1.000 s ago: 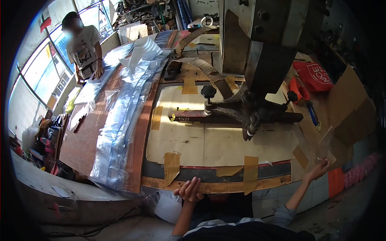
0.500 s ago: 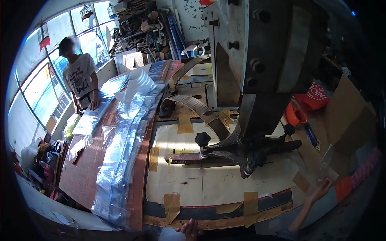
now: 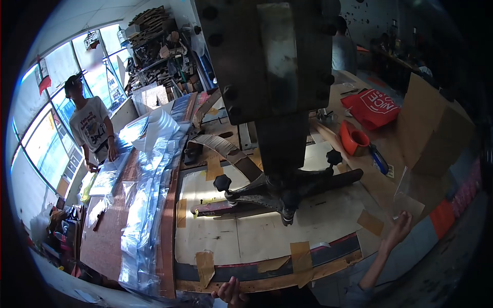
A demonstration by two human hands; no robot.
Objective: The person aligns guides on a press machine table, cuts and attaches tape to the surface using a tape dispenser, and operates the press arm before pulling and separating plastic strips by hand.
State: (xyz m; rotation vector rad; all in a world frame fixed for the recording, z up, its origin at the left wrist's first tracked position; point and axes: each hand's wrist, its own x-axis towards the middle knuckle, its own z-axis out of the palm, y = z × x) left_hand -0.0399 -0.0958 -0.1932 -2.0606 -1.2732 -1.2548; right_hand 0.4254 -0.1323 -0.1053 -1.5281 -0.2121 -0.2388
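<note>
My right hand (image 3: 397, 230) is at the table's right front, fingers pinched on the lower edge of a small clear plastic sheet (image 3: 409, 206). The sheet stands up from the hand beside a cardboard box. Low in front, my left hand (image 3: 230, 293) is at the wooden front edge of the press bed (image 3: 246, 238), its fingers loosely curled and apart with nothing visible in them. Brown tape pieces (image 3: 301, 264) hold the pale sheet on this bed. Above it stands the dark metal press head (image 3: 280, 138), with a legged clamp bracket (image 3: 282, 194) and black knobs at its foot.
Long clear plastic strips (image 3: 146, 220) lie on the reddish board at left. Another person (image 3: 92, 123) stands behind it, hands on plastic. To the right are an orange container (image 3: 354, 139), a blue-handled cutter (image 3: 379, 161), a red bag (image 3: 374, 109) and the cardboard box (image 3: 436, 128).
The view has swung right, so the press appears further left. My right hand still holds the plastic sheet and appears slightly higher and further left. My left hand stays by the front edge.
</note>
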